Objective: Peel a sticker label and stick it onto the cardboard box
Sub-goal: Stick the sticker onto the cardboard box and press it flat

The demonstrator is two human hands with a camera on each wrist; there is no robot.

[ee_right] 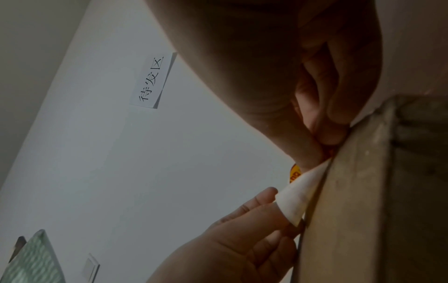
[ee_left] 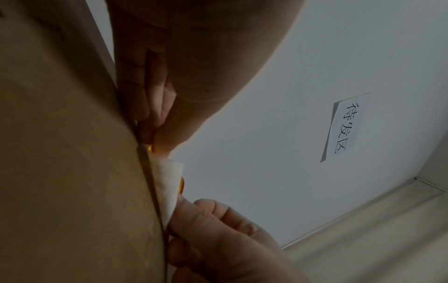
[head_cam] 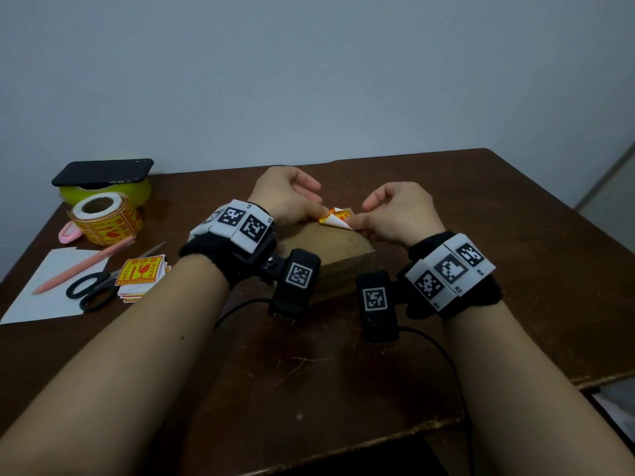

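The sticker label (head_cam: 335, 218), yellow-orange print with a white underside curled up, sits at the far end of the cardboard box (head_cam: 330, 250) top, between your two hands. Your left hand (head_cam: 288, 197) pinches its left edge with thumb and forefinger, down against the box. Your right hand (head_cam: 398, 213) pinches the right white corner, other fingers loosely curled. Both hands are clamped on the label, close together but not touching. The box lies flat mid-bench (head_cam: 343, 365), just ahead of your wrists. To the left on the bench: a stack of cut labels (head_cam: 141, 271), scissors (head_cam: 94, 288), a pink pen (head_cam: 84, 264) on white paper (head_cam: 41, 300), a label roll (head_cam: 104, 218), and a dark phone (head_cam: 103, 171) on a yellow-green tape roll (head_cam: 137, 192). Wrist views show a paper sign (ee_left: 345, 127) on the wall.
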